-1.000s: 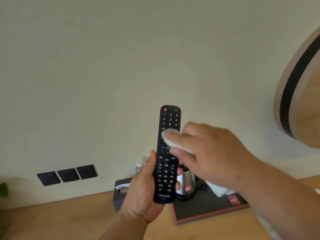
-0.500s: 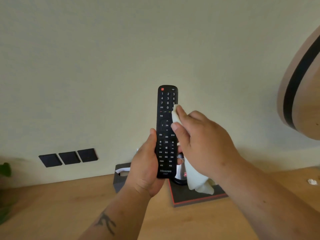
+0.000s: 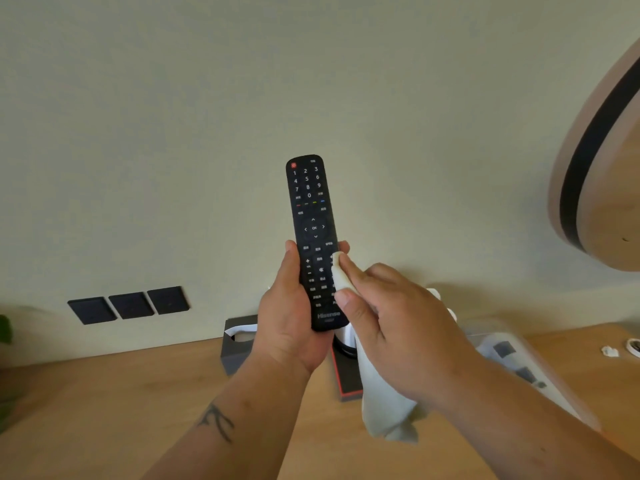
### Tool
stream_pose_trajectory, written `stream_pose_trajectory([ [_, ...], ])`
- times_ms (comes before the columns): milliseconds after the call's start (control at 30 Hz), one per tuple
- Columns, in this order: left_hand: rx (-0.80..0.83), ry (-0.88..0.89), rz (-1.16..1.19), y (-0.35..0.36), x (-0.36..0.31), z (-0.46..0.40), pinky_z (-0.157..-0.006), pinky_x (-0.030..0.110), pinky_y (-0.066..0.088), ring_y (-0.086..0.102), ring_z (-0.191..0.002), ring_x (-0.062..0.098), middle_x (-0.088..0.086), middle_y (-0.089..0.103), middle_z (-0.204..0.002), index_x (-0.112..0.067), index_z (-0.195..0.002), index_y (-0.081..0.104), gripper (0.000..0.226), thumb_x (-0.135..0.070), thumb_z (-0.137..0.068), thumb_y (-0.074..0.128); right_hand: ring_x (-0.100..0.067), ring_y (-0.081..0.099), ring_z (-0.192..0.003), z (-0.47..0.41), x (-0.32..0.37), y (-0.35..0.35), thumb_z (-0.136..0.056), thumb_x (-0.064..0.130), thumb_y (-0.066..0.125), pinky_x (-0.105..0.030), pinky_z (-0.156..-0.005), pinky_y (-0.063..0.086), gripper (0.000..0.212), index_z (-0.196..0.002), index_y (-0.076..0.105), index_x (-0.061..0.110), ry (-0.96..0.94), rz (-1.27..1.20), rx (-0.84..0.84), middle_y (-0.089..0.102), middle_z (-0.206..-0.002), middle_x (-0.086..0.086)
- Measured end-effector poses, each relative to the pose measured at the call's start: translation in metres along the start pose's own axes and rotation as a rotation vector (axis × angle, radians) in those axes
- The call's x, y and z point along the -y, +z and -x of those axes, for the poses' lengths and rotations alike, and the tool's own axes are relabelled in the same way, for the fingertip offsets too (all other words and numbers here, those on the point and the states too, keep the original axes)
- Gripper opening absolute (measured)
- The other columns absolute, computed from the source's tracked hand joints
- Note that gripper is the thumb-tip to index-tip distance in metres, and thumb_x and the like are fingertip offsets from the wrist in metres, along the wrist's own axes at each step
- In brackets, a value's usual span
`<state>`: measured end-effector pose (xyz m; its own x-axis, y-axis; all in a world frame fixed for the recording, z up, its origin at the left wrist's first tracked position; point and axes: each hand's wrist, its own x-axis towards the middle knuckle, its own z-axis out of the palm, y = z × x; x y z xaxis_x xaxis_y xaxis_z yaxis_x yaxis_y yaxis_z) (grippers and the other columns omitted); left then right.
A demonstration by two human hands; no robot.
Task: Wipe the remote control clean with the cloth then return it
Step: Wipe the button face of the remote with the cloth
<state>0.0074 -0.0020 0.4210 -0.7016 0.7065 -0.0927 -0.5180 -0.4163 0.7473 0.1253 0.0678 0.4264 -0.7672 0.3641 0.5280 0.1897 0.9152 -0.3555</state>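
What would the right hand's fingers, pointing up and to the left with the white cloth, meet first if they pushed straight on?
The right hand already presses the white cloth on the black button-covered remote control. Its right edge comes first, then probably the left hand's fingertips behind it; depth is unclear.

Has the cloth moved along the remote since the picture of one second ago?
Yes. The cloth, pinched in the right hand, has gone down the remote: from under the number keys to beside the lower buttons, near the brand name.
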Motion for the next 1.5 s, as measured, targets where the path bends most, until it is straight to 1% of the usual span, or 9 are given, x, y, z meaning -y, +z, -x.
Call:
stream_pose_trajectory([
  [167, 0.083, -0.013, 0.149, 0.007, -0.001, -0.005, -0.087, 0.042, 0.059, 0.071, -0.088, 0.019, 0.007, 0.072, -0.105, -0.009, -0.126, 0.065, 0.053, -0.051, -0.103, 0.042, 0.002, 0.044, -0.071, 0.010, -0.005, 0.001, -0.097, 0.057, 0.027, -0.011, -0.054, 0.032, 0.055, -0.146, 0.040, 0.036, -0.027, -0.034, 0.004, 0.040, -0.081, 0.022],
  [300, 0.128, -0.048, 0.213, 0.010, -0.001, -0.006, -0.092, 0.040, 0.058, 0.066, -0.080, 0.018, 0.006, 0.070, -0.092, -0.006, -0.104, 0.071, 0.054, -0.051, -0.102, 0.043, -0.006, 0.054, -0.075, 0.020, -0.001, 0.002, -0.099, 0.053, 0.031, -0.020, -0.054, 0.041, 0.052, -0.142, 0.048, 0.030, -0.047, 0.053, -0.007, 0.052, -0.089, 0.015],
  [533, 0.243, -0.122, 0.180, 0.009, -0.006, -0.007, -0.063, 0.027, 0.055, 0.062, -0.068, 0.019, 0.007, 0.064, -0.087, -0.010, -0.112, 0.063, 0.054, -0.057, -0.100, 0.039, -0.014, 0.054, -0.071, 0.021, 0.012, -0.002, -0.099, 0.047, 0.041, -0.032, -0.048, 0.046, 0.045, -0.138, 0.052, 0.027, -0.214, 0.260, 0.040, 0.053, -0.089, 0.006],
  [667, 0.281, -0.151, 0.151, 0.006, -0.006, -0.006, -0.064, 0.028, 0.054, 0.058, -0.068, 0.020, 0.007, 0.064, -0.087, -0.011, -0.112, 0.063, 0.054, -0.059, -0.100, 0.039, -0.016, 0.054, -0.070, 0.015, 0.004, -0.010, -0.097, 0.047, 0.044, -0.028, -0.046, 0.035, 0.041, -0.135, 0.054, 0.035, -0.262, 0.338, 0.069, 0.053, -0.087, 0.006],
  [933, 0.262, -0.115, 0.120, 0.000, -0.004, -0.007, -0.060, 0.029, 0.056, 0.060, -0.067, 0.020, 0.009, 0.064, -0.086, -0.007, -0.114, 0.063, 0.058, -0.056, -0.102, 0.035, -0.018, 0.059, -0.069, 0.011, -0.021, -0.032, -0.090, 0.046, 0.049, -0.031, -0.047, 0.047, 0.037, -0.124, 0.062, 0.040, -0.271, 0.338, 0.090, 0.054, -0.081, 0.009],
  [1000, 0.243, -0.112, 0.104, -0.003, -0.002, -0.009, -0.063, 0.031, 0.058, 0.065, -0.076, 0.019, 0.007, 0.067, -0.096, -0.008, -0.120, 0.064, 0.056, -0.055, -0.101, 0.039, -0.017, 0.058, -0.069, 0.005, -0.015, -0.035, -0.090, 0.045, 0.049, -0.029, -0.048, 0.045, 0.036, -0.122, 0.064, 0.039, -0.277, 0.308, 0.049, 0.056, -0.081, 0.008],
  [1167, 0.261, -0.159, 0.044, 0.001, 0.007, -0.006, -0.093, 0.035, 0.052, 0.070, -0.095, 0.023, 0.007, 0.072, -0.098, -0.010, -0.106, 0.074, 0.056, -0.054, -0.099, 0.041, -0.020, 0.056, -0.072, -0.016, 0.005, -0.022, -0.091, 0.048, 0.039, -0.029, -0.048, 0.040, 0.038, -0.124, 0.056, 0.042, -0.267, 0.382, 0.058, 0.052, -0.087, 0.006],
  [1333, 0.272, -0.172, 0.019, -0.005, 0.005, -0.013, -0.073, 0.034, 0.058, 0.070, -0.084, 0.023, 0.010, 0.070, -0.090, -0.008, -0.108, 0.069, 0.058, -0.056, -0.100, 0.038, -0.020, 0.060, -0.071, -0.011, -0.015, -0.019, -0.089, 0.048, 0.041, -0.031, -0.046, 0.046, 0.041, -0.126, 0.058, 0.041, -0.254, 0.338, 0.027, 0.058, -0.086, 0.007],
  [1500, 0.249, -0.123, 0.031, -0.009, 0.003, -0.018, -0.084, 0.038, 0.053, 0.070, -0.086, 0.019, 0.006, 0.071, -0.098, -0.009, -0.113, 0.068, 0.052, -0.051, -0.101, 0.040, -0.021, 0.058, -0.066, -0.010, -0.030, -0.022, -0.090, 0.048, 0.042, -0.031, -0.045, 0.044, 0.043, -0.126, 0.062, 0.039, -0.226, 0.396, 0.039, 0.055, -0.080, 0.006],
])
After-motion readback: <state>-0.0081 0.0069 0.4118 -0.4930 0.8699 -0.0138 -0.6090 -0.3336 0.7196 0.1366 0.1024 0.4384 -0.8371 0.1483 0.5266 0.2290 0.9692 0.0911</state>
